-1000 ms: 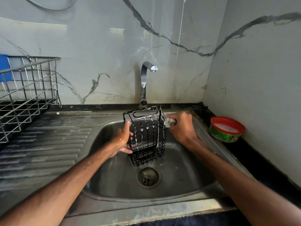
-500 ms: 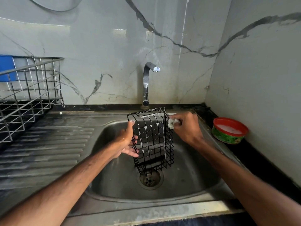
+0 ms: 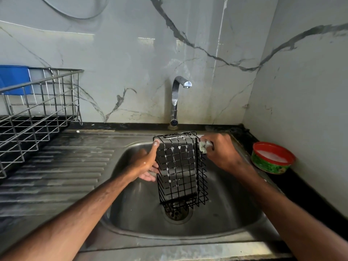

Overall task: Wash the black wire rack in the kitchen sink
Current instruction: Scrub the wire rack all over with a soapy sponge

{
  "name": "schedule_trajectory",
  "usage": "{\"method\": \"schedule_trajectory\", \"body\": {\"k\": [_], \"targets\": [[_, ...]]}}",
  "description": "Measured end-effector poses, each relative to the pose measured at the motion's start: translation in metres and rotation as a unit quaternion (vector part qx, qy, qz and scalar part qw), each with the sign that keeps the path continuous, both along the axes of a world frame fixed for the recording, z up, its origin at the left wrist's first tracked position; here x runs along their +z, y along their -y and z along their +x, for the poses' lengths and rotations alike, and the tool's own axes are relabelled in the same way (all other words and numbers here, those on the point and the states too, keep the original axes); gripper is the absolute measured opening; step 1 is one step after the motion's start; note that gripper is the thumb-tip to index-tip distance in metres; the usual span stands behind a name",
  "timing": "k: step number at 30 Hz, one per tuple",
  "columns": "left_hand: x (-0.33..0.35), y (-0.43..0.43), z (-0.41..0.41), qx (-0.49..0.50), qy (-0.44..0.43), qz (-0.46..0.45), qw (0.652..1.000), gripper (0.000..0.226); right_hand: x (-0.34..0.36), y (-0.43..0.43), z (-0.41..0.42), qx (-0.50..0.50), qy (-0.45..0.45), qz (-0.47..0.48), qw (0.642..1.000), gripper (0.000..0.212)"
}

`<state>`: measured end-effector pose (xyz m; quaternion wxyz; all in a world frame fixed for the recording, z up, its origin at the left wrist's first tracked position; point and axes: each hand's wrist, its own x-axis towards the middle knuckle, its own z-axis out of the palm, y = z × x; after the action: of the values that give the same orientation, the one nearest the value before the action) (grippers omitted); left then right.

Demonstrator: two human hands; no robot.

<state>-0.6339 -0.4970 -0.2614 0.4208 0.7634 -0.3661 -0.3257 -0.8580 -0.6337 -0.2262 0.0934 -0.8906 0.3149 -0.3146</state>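
A black wire rack (image 3: 180, 166), streaked with white soap foam, stands upright and slightly tilted over the steel sink (image 3: 235, 210), its lower end above the drain (image 3: 177, 212). My left hand (image 3: 146, 162) grips the rack's left side, thumb on the top corner. My right hand (image 3: 219, 150) holds a small pale scrubber (image 3: 204, 146) pressed against the rack's upper right edge.
The chrome tap (image 3: 177, 98) rises behind the sink; no water is running. A red-rimmed green soap tub (image 3: 272, 158) sits on the dark counter at right. At left a steel dish rack (image 3: 37, 110) stands by the ribbed drainboard (image 3: 62, 166), with a blue container (image 3: 16, 79) behind it.
The rack has turned in my left hand and now stands taller, its lower end closer to the drain. My right hand stays with the scrubber at the upper right edge.
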Motion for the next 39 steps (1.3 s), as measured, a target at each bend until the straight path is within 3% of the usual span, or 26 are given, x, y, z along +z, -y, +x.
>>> {"method": "schedule_trajectory", "body": {"k": [3, 5, 8, 11, 18, 26, 28, 31, 36, 39], "targets": [[-0.006, 0.003, 0.024, -0.003, 0.128, -0.022, 0.991, 0.083, -0.001, 0.001, 0.0, 0.003, 0.004, -0.004, 1.0, 0.038], [-0.006, 0.007, 0.038, -0.039, 0.043, -0.047, 0.997, 0.076, -0.003, 0.002, 0.0, 0.004, 0.011, -0.007, 1.0, 0.039], [-0.003, 0.007, 0.045, -0.143, -0.15, -0.04, 0.977, 0.095, -0.004, 0.001, 0.002, 0.002, 0.019, -0.006, 1.0, 0.036], [-0.004, 0.006, 0.044, -0.207, -0.187, -0.038, 0.96, 0.083, -0.005, -0.001, 0.003, -0.008, 0.038, 0.003, 0.999, 0.031], [-0.008, 0.001, 0.039, -0.23, -0.078, -0.001, 0.97, 0.104, -0.004, -0.004, 0.008, -0.029, 0.047, 0.027, 0.998, 0.032], [-0.016, 0.006, 0.039, -0.198, -0.055, -0.014, 0.978, 0.12, -0.004, -0.004, 0.009, -0.043, 0.049, 0.026, 0.998, 0.029], [-0.017, 0.007, 0.038, -0.197, -0.051, -0.018, 0.979, 0.113, -0.004, -0.004, 0.01, -0.05, 0.046, 0.03, 0.997, 0.029], [-0.015, 0.007, 0.032, -0.196, -0.033, -0.036, 0.979, 0.078, -0.004, -0.005, 0.01, -0.057, 0.049, 0.026, 0.997, 0.034], [-0.013, 0.007, 0.027, -0.165, 0.013, -0.073, 0.984, 0.078, -0.003, -0.006, 0.01, -0.066, 0.052, 0.036, 0.996, 0.04], [-0.007, 0.002, 0.02, -0.136, 0.117, -0.09, 0.98, 0.062, -0.005, -0.004, 0.011, -0.064, 0.05, 0.04, 0.996, 0.043]]}}
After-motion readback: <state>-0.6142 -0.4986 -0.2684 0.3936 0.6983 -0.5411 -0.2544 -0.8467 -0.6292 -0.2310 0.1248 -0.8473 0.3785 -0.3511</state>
